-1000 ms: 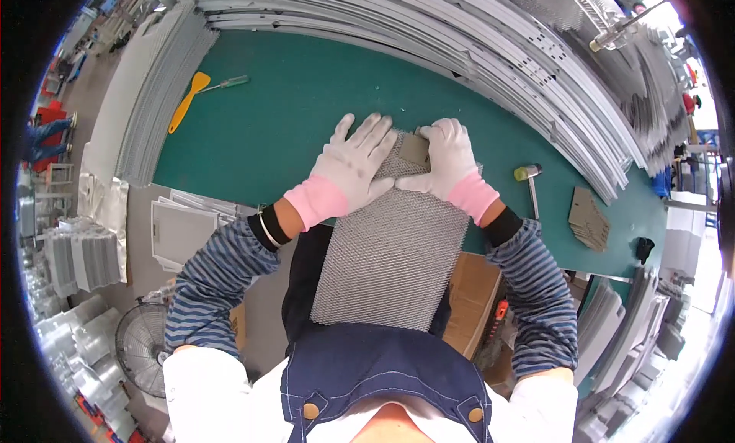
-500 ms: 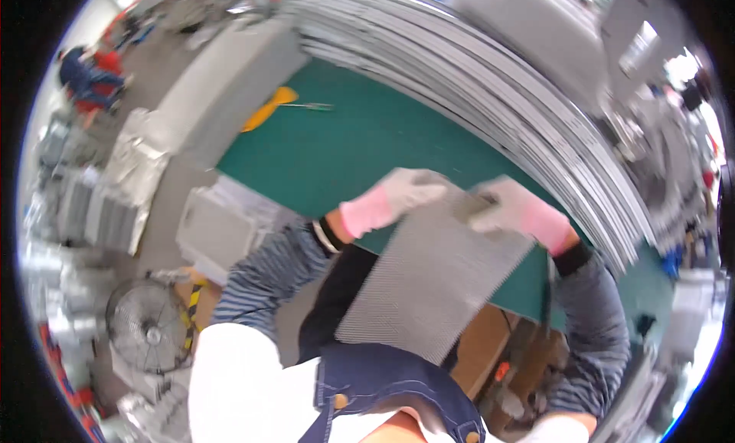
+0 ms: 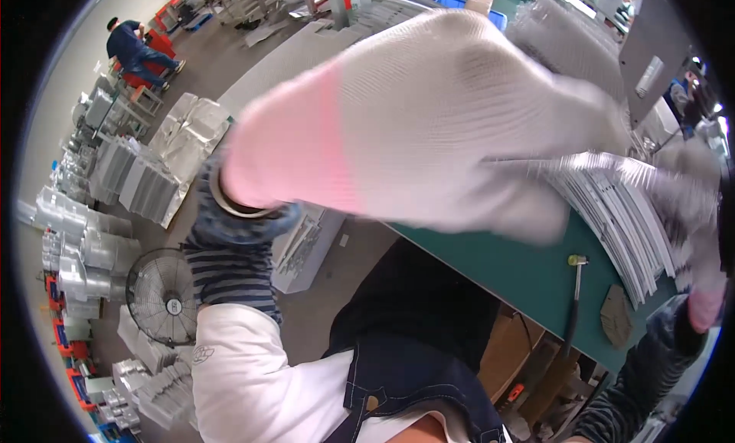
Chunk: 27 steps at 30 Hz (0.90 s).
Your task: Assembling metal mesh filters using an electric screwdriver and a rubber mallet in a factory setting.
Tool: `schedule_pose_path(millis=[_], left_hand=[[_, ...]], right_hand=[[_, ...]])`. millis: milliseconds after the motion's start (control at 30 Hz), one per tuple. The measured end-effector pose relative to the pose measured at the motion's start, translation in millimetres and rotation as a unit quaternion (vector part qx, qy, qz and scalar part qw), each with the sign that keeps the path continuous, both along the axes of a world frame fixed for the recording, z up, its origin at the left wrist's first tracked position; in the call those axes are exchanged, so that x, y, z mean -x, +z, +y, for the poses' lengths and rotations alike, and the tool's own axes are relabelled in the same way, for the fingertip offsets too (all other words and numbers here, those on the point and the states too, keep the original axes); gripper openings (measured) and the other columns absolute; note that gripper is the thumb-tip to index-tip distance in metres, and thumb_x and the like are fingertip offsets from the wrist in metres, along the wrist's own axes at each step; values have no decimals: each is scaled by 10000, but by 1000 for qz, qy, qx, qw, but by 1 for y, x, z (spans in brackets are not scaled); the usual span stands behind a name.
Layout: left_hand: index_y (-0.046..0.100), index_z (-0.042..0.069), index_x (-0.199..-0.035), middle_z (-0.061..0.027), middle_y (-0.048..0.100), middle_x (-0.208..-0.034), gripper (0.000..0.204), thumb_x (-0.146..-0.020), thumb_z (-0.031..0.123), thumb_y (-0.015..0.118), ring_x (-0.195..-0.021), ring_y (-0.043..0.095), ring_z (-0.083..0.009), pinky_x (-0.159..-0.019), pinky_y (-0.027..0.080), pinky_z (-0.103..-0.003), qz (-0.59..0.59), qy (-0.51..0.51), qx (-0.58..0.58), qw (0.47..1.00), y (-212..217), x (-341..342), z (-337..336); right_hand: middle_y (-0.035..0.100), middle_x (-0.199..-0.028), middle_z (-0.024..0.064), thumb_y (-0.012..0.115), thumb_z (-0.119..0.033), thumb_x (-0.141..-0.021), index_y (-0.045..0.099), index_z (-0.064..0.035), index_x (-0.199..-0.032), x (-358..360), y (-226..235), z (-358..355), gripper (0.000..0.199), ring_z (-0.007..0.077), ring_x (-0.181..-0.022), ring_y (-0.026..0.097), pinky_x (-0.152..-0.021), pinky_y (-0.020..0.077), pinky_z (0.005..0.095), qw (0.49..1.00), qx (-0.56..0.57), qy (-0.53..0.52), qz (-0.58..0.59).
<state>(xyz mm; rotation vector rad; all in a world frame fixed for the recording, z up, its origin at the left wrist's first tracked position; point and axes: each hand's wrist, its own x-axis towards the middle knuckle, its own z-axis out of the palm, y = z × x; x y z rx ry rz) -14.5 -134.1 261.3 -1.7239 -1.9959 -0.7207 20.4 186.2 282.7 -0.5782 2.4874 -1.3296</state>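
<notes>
Floor fan (image 3: pixel 162 296) at 8 o'clock, stacked metal parts around it. Left hand (image 3: pixel 452 114), white glove with pink cuff, fills 12 o'clock close to the camera, gripping the blurred grey mesh sheet (image 3: pixel 597 167) at 2 o'clock. Hammer (image 3: pixel 576 290) on green table (image 3: pixel 521 267), 4 o'clock. Right hand (image 3: pixel 700 236) at 3 o'clock, blurred; grip unclear.
</notes>
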Motion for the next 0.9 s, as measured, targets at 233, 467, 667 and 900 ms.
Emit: schedule_pose_path(millis=[233,467,667,900], left_hand=[[532,16,-1298,-186,672,-1045,515,-948,394,508,-796,688,-233,-696,541,-335,-118,333,98,930,-171,136,-94],[633,67,-955,-181,666,-980,417,-867,465,545,-920,628,-381,-809,490,-488,-134,613,154,763,-305,168,-118],[388,9,-1328,-220,607,-661,421,-931,122,468,-626,637,-364,-543,504,-449,-218,431,28,875,-229,108,-11],[599,60,-1159,-112,544,-874,277,-898,147,573,-658,612,-275,-554,518,-366,-249,224,124,934,-281,-35,115]], right_hand=[[552,-1207,187,607,46,-677,631,-79,-1100,-49,-205,27,443,372,-1184,500,-1006,386,494,926,-201,160,277],[540,-1281,166,702,-45,-681,620,-68,-1095,-55,-284,48,423,352,-1228,481,-1017,388,481,978,-96,54,179],[572,-1243,133,762,-153,-646,620,-78,-1052,-50,-298,57,437,336,-1166,524,-960,418,478,959,-151,21,240],[537,-1288,154,776,-147,-661,621,-72,-1065,-45,-321,41,439,358,-1244,477,-1088,342,500,966,-72,-9,248]])
